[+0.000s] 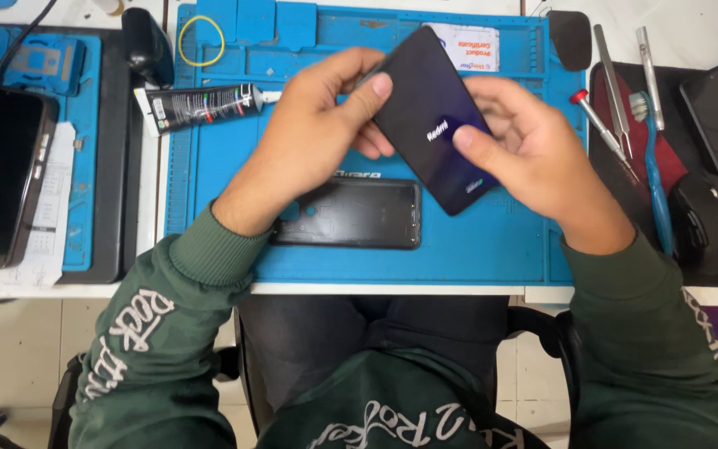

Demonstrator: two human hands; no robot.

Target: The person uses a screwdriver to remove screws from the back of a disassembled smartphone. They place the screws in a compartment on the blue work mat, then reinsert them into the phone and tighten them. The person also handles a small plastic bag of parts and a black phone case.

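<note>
A wide blue silicone work mat (pixel 492 241) fills the upper centre of the frame, its raised edge keeping small parts from sliding off. On it, at centre, lies a flat black rectangular phone frame (pixel 351 214), face up. Above it, the left hand (pixel 309 145) and right hand (pixel 525 154) both grasp a glossy dark-blue phone back cover (pixel 430 112), tilted, thumbs pressing its face, fingers under its edges. A black glue tube (pixel 201 106) lies at upper left.
</note>
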